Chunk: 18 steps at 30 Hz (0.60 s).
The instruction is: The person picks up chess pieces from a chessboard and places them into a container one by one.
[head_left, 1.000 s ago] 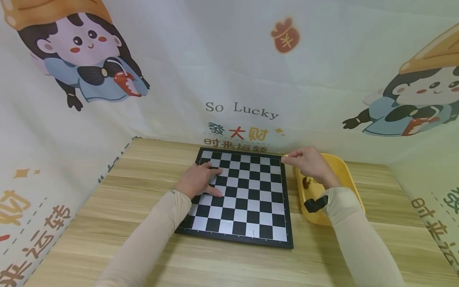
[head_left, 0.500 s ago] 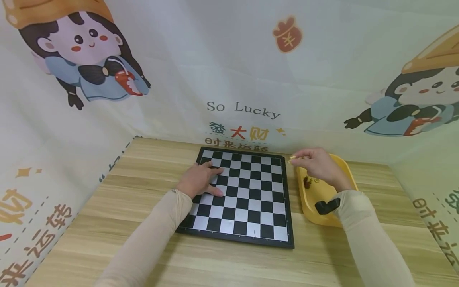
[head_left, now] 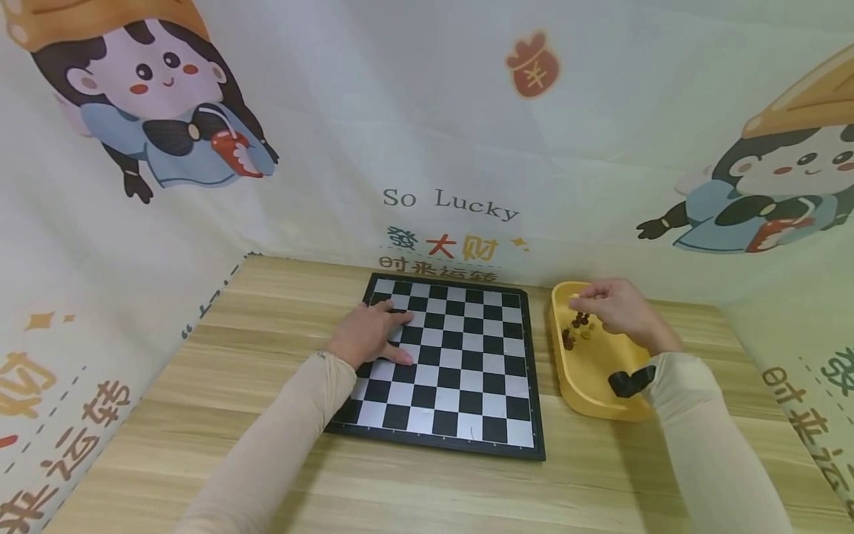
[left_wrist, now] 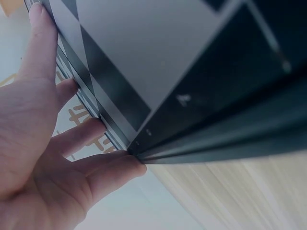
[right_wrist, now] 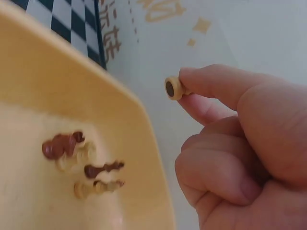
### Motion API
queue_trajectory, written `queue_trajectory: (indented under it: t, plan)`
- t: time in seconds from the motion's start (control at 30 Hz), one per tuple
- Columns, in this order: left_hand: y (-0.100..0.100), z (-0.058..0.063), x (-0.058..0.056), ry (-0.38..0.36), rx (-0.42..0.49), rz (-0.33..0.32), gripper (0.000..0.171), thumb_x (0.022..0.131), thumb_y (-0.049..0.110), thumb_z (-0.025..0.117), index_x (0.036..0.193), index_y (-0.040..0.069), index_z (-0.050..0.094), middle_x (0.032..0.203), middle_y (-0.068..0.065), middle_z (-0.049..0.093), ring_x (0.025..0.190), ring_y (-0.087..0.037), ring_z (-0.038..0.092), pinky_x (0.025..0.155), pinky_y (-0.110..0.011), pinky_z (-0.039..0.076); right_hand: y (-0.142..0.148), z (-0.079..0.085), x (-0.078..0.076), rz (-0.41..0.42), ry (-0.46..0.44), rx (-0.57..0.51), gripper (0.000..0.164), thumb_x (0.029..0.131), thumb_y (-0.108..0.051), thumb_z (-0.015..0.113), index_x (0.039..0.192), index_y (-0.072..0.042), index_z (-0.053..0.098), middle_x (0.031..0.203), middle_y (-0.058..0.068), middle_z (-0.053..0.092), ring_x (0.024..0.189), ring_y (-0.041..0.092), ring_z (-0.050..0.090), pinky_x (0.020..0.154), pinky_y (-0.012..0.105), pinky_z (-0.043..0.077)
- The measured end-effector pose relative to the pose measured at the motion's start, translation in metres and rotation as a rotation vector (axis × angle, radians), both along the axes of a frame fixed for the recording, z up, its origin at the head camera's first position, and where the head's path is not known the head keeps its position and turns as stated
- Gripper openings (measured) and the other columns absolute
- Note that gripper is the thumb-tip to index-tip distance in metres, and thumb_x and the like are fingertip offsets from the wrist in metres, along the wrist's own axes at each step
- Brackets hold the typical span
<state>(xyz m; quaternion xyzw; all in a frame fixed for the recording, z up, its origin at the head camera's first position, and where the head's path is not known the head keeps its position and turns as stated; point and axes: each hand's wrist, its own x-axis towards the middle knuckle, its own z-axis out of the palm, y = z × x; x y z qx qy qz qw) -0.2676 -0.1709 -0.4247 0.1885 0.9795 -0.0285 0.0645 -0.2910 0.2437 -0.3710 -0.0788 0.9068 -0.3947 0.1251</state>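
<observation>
My left hand (head_left: 365,332) rests on the left side of a black-and-white chessboard (head_left: 460,382), fingers spread. In the left wrist view its fingertips (left_wrist: 132,167) touch the board's dark edge. My right hand (head_left: 620,315) is over the far end of a yellow tray (head_left: 567,393). Between thumb and forefinger it pinches a cream chess piece (right_wrist: 171,89), its dark round base facing outward; the fingers cover the rest of it. Inside the tray lie several chess pieces, among them a dark red one (right_wrist: 58,145) and a cream one (right_wrist: 82,189).
The tray stands on the wooden table (head_left: 414,489), just right of the board. A printed white cloth (head_left: 320,148) hangs behind the table and along both sides. A black device (head_left: 630,381) sits at my right wrist, above the tray.
My right hand has moved right with the cream chess piece, from the board's far right corner to above the tray. More of the tray's pieces now show. My left hand stays put.
</observation>
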Motion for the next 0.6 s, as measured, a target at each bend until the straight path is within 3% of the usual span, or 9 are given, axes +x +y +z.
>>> queue_trajectory:
  t: [0.2, 0.37, 0.6]
  plan:
    - [0.000, 0.001, 0.001, -0.009, 0.003, 0.004, 0.093, 0.077, 0.071, 0.068, 0.154, 0.023, 0.048, 0.160, -0.021, 0.043, 0.152, -0.033, 0.039, 0.123, -0.057, 0.036, 0.014, -0.007, -0.003, -0.038, -0.048, -0.013, 0.044, 0.101, -0.032, 0.063, 0.124, 0.005, 0.062, 0.077, -0.010, 0.057, 0.050, 0.003, 0.035, 0.050, 0.022, 0.038]
    - [0.000, 0.002, 0.001, -0.019, 0.012, 0.006, 0.092, 0.077, 0.070, 0.068, 0.154, 0.022, 0.048, 0.160, -0.021, 0.043, 0.152, -0.034, 0.038, 0.123, -0.058, 0.035, 0.021, -0.017, -0.006, -0.071, -0.097, -0.027, 0.044, 0.101, -0.031, 0.063, 0.125, 0.006, 0.059, 0.060, -0.014, 0.045, 0.046, 0.004, 0.032, 0.049, 0.023, 0.037]
    - [0.001, 0.003, 0.002, -0.024, 0.021, 0.012, 0.093, 0.077, 0.070, 0.069, 0.154, 0.023, 0.048, 0.161, -0.020, 0.042, 0.153, -0.033, 0.037, 0.123, -0.058, 0.034, 0.021, -0.028, -0.010, -0.092, -0.113, 0.024, 0.042, 0.099, -0.029, 0.066, 0.124, 0.004, 0.061, 0.054, -0.014, 0.037, 0.043, 0.004, 0.030, 0.045, 0.022, 0.034]
